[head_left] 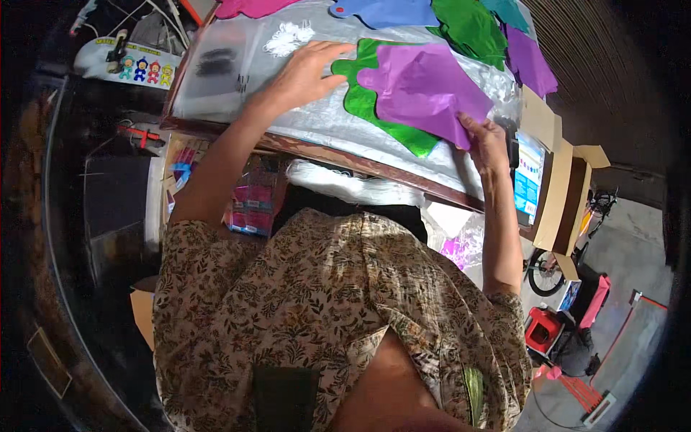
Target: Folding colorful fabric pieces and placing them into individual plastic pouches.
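Observation:
A shiny purple sheet with a wavy-edged outline lies partly over a green sheet of similar shape on the table. My right hand pinches the purple sheet's near right corner between thumb and fingers. At the green sheet's left edge is my left hand, its fingers stretched out and the thumb apart, with nothing held. Whether its fingertips touch the green sheet I cannot tell. A bundle of white string lies just beyond the left hand.
Along the table's far side lie pink, blue, dark green and purple sheets. Clear plastic covers the tabletop. An open cardboard box stands at the right. White cord hangs below the near edge.

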### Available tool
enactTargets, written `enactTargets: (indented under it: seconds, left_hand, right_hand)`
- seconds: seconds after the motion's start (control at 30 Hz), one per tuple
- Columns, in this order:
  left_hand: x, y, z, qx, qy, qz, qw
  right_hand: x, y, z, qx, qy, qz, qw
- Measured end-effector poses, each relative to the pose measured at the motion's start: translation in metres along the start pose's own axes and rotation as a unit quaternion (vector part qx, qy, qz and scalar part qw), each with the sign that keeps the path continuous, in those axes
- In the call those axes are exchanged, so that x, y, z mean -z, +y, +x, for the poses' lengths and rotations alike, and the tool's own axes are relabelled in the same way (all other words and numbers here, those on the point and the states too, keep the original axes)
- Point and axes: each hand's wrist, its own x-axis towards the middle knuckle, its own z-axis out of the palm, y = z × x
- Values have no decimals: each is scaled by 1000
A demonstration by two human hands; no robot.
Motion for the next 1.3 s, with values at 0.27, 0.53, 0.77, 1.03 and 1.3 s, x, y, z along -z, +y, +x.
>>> enactTargets:
  seconds: [0.27,0.53,0.77,1.03,1.3]
  left_hand:
    - [-24,6,6,35,-13,-40,999]
    - [-40,4,3,51,27,-13,998]
    - [-38,29,9,24,-3,-30,999]
    - [-24,44,5,37,-88,1,995]
    - [5,51,39,3,-91,-21,996]
  right_hand:
    - [8,30,-10,-10,63,6,998]
    - [11,28,-18,-5,89,48,995]
    - [-9,25,-21,-15,81,80,993]
    - [-18,-41,-70,-18,49,-465,884]
    - [-24,-15,-30,339,-132,-688,628]
